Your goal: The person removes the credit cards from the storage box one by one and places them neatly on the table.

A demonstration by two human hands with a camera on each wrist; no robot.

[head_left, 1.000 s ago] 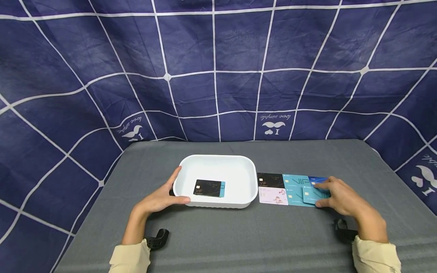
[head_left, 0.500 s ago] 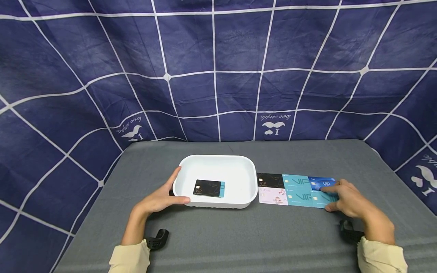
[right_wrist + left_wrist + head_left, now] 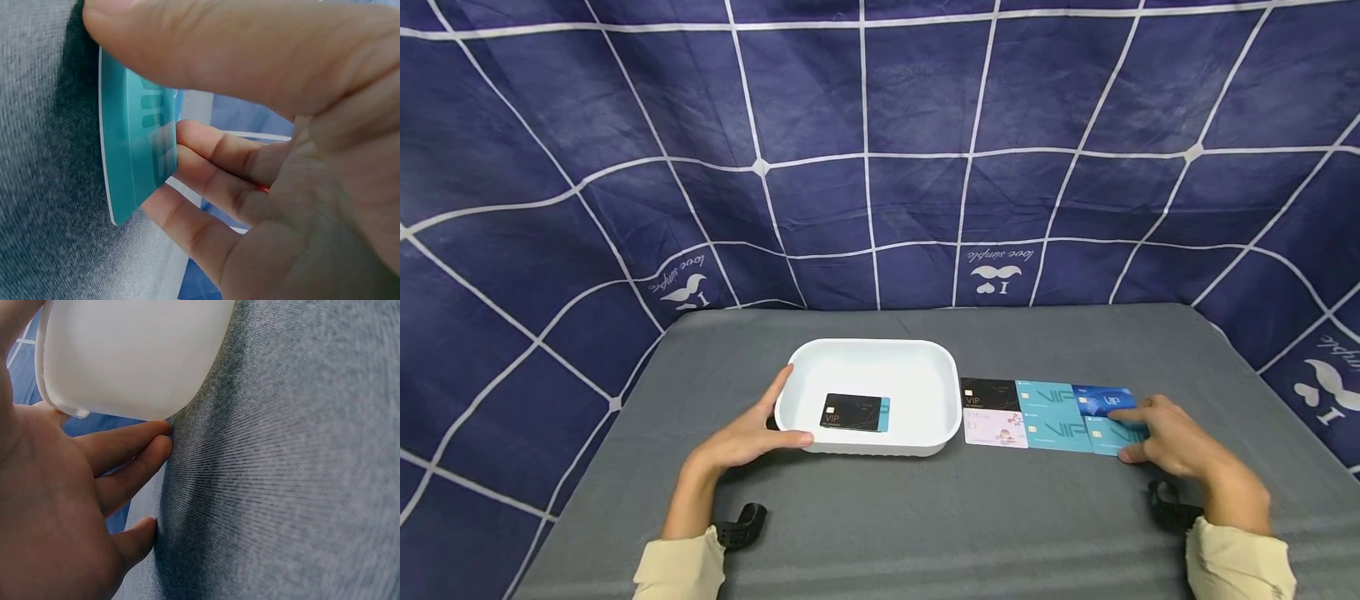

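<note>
My left hand (image 3: 737, 440) holds the left end of a white plastic box (image 3: 880, 365), thumb on the near rim and index finger on the rim's far side. In the left wrist view, its other fingers (image 3: 122, 447) extend below the box. My right hand (image 3: 1180, 446) holds a teal VIP card (image 3: 1105, 435) between thumb and fingers at its right part. This card lies at the right end of the near row, against another teal card (image 3: 1057, 432) and just below a blue VIP card (image 3: 1093, 400). The right wrist view shows it low over the cloth.
Left of these cards lie a third teal card (image 3: 1047, 398), a black VIP card (image 3: 990, 393) and a pink flowered card (image 3: 995, 428), beside the box. Inside the box, another black card (image 3: 850, 412) overlaps a teal one (image 3: 884, 415). Grey cloth (image 3: 925, 525) covers the table.
My right hand has slid its teal card rightward, off the neighbouring cards and into line at the row's end, uncovering the blue card. My left hand stays on the box. The view has shifted slightly.
</note>
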